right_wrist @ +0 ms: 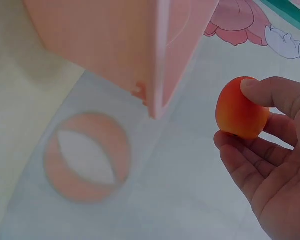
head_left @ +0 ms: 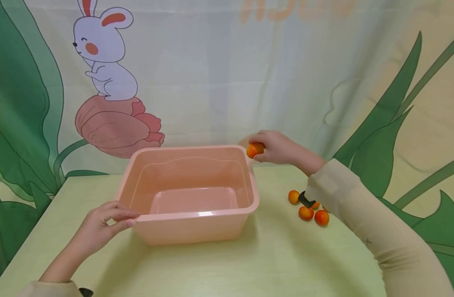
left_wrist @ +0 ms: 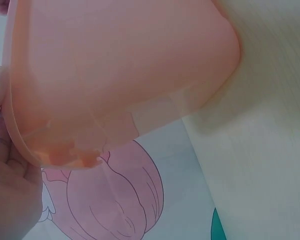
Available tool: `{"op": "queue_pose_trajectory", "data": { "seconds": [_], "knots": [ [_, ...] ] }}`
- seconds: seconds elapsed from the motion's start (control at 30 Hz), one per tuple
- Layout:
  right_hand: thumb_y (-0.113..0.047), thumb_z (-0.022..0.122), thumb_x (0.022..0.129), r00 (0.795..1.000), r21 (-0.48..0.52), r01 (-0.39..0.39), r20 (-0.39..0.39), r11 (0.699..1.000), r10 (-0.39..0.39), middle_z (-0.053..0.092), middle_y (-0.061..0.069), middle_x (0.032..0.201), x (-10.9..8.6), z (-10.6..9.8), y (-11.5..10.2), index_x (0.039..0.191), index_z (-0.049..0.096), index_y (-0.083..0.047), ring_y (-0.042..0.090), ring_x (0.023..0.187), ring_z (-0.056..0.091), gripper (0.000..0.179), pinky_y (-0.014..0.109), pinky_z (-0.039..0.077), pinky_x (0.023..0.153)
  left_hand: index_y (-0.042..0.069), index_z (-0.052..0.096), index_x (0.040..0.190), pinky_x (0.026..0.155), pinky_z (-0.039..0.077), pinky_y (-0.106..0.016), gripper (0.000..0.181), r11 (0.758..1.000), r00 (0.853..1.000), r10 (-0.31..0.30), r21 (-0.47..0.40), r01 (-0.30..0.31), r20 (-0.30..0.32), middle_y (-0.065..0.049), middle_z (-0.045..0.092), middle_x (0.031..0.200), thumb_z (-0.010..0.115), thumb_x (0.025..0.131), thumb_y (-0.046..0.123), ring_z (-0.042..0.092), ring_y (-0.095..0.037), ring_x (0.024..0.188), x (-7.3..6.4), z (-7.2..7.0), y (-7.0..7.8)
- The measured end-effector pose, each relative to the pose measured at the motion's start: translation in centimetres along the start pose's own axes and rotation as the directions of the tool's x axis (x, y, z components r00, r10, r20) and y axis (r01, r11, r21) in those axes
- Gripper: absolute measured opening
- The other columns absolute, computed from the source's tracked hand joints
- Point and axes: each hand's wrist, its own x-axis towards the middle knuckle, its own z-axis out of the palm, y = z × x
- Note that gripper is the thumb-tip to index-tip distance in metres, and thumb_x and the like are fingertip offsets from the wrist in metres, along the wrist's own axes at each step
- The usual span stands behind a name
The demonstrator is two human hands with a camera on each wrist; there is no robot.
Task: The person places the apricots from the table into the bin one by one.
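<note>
A pink plastic basin stands on the table, with no fruit visible on its floor in the head view. At its front left corner, my left hand pinches the rim between thumb and fingers. My right hand holds a small orange-red fruit just beyond the basin's back right corner. In the right wrist view, the thumb and fingertips grip this fruit, apart from the basin wall. Several similar fruits lie on the table under my right forearm, one partly hidden by the wrist strap.
The pale green table carries the basin and the loose fruits. Behind it hangs a curtain printed with a rabbit and large leaves. My right sleeve reaches over the table's right side.
</note>
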Motion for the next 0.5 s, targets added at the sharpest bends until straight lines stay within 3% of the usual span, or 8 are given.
{"op": "queue_pose_trajectory", "data": {
  "seconds": [0.27,0.5],
  "knots": [
    [-0.011,0.060,0.079,0.998,-0.045,0.049,0.042,0.998,-0.047,0.056,0.007,0.083,2.3,-1.0,-1.8,0.096,0.061,-0.006,0.020,0.072,0.046,0.018,0.027,0.040,0.064,0.015,0.071,0.084,0.057,0.040,-0.016,0.017,1.000,1.000,-0.022,0.004,0.022,0.008,0.014,0.057,0.076,0.072,0.069,0.007,0.051,0.005,0.068,-0.1,0.0,-0.2],
    [-0.009,0.056,0.077,0.994,-0.047,0.038,0.108,0.998,-0.033,0.053,0.005,0.079,4.1,-1.5,-3.2,0.089,0.060,-0.007,0.019,0.074,0.046,0.013,0.026,0.037,0.065,0.016,0.070,0.084,0.057,0.040,-0.016,0.017,1.000,0.999,-0.030,0.001,0.030,0.013,0.015,0.057,0.076,0.072,0.070,0.008,0.052,0.005,0.067,-0.1,-0.2,-0.1]
  ]
}}
